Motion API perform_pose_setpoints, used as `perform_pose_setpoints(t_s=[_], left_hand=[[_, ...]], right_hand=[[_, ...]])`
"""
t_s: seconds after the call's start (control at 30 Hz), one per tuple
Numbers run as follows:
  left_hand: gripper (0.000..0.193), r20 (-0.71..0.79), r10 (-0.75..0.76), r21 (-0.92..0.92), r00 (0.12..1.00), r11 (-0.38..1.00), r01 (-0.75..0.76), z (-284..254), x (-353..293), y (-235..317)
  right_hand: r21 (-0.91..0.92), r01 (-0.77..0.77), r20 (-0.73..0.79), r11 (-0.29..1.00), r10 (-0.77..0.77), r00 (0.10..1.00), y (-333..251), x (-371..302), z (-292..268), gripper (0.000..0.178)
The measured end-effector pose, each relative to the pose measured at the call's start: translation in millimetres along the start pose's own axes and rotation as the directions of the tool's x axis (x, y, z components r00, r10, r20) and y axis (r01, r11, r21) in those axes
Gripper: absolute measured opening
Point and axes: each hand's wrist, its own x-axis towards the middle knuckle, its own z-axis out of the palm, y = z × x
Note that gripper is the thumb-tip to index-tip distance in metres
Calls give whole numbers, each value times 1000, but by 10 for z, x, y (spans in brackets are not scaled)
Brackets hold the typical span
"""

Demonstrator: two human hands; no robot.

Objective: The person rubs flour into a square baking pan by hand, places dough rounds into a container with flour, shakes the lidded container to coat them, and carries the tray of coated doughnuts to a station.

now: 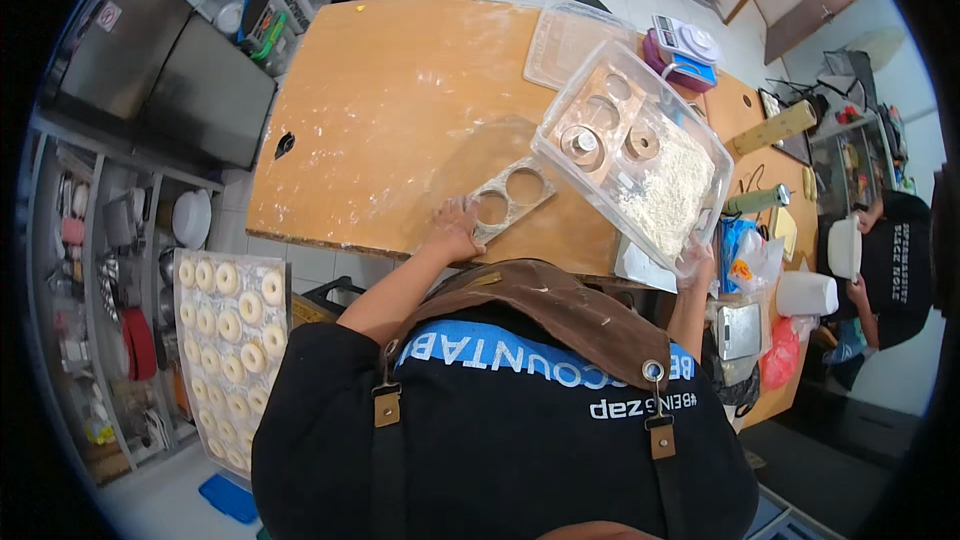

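Note:
My left hand is at the table's front edge, fingers closed on the near left end of a flour-dusted wooden board with two round holes. My right hand, whitened with flour, grips the near right corner of a clear plastic box. Loose flour fills the near right part of the box. Beside the flour in it are a wooden board with round holes, a round wooden piece with a small centre hole and a round cutter with a pale knob.
The wooden table carries smears of flour. Behind the box lie a clear lid and a kitchen scale. A rolling pin is on the right. Dough rings fill a tray at left. Another person holds a white container.

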Motion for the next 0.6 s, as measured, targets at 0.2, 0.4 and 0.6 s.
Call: perform_pose_setpoints(t_s=[0.2, 0.4, 0.6], left_hand=[[84, -315, -357, -386, 879, 895, 225, -126, -17, -682], [78, -605, -511, -603, 610, 795, 68, -340, -341, -1516], [77, -650, -581, -704, 490, 703, -102, -304, -598, -1664]], right_hand=[[-128, -47, -81, 991, 37, 996, 39, -253, 197, 33], [-198, -59, 46, 978, 69, 997, 615, -302, 651, 24], [-275, -41, 117, 961, 75, 990, 1175, -458, 1043, 24]])
